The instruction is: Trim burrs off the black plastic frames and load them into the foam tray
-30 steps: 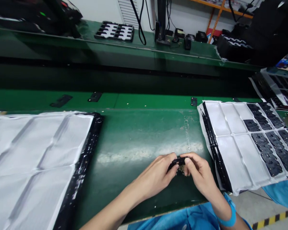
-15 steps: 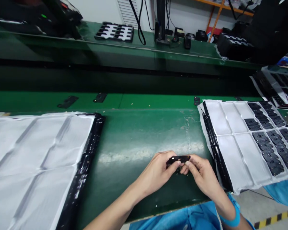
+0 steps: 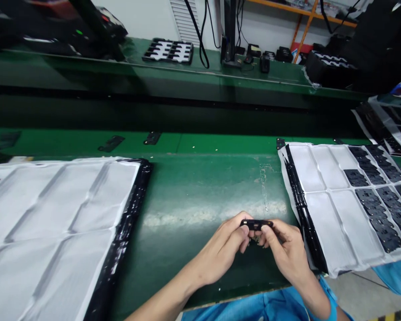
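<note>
A small black plastic part (image 3: 255,225) with little gold-coloured spots is held over the front of the green table, its long narrow side facing me. My left hand (image 3: 224,246) pinches its left end, thumb in front and fingers behind. At the other end, my right hand (image 3: 285,248) grips it the same way. Tiny light bits show under the part between my fingers, too small to make out. To the right of my hands lies a tray lined with white cloth (image 3: 345,223), several flat black parts (image 3: 376,220) filling its right-hand pockets.
On the left lies another white-lined tray (image 3: 53,205) with a black edge. Loose black parts (image 3: 112,143) rest along the bright green strip behind the table. A black tray with white slots (image 3: 169,51) and a dark post (image 3: 230,35) stand on the back ledge.
The black part has turned slightly, so more of its narrow side shows, and my left fingers have shifted on it. The whole view has swung a little to the left.
</note>
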`<control>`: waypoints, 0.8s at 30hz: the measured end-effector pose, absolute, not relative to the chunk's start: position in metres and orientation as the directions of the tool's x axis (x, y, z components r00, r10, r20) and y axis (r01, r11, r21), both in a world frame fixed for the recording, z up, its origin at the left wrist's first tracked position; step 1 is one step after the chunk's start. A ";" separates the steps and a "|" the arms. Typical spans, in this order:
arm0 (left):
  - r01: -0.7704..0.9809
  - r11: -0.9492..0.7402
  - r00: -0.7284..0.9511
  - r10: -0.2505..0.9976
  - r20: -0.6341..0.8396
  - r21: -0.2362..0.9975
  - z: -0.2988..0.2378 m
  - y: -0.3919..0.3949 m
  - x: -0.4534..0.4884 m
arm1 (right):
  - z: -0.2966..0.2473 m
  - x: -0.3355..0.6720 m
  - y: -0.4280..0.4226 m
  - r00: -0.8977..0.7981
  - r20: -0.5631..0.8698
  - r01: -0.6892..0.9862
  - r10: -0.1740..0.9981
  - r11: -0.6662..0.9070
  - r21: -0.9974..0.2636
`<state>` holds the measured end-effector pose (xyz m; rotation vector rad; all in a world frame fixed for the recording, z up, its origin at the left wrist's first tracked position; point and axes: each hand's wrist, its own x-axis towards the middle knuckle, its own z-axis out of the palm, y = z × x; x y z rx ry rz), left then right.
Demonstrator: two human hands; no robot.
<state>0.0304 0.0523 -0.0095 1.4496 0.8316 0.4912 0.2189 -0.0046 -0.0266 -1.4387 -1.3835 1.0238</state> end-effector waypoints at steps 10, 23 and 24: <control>0.053 0.161 0.525 0.835 -0.164 0.986 -0.022 0.043 0.041 | -0.018 0.210 -0.011 0.051 0.084 0.253 0.995 0.069 -0.965; 0.024 0.163 0.561 0.815 -0.148 0.986 -0.015 0.043 0.047 | -0.027 0.211 -0.013 0.065 -0.023 0.123 0.998 -0.031 -0.992; 0.028 0.169 0.559 0.814 -0.155 0.985 -0.015 0.043 0.047 | -0.027 0.211 -0.013 0.071 -0.028 0.117 0.997 -0.036 -0.993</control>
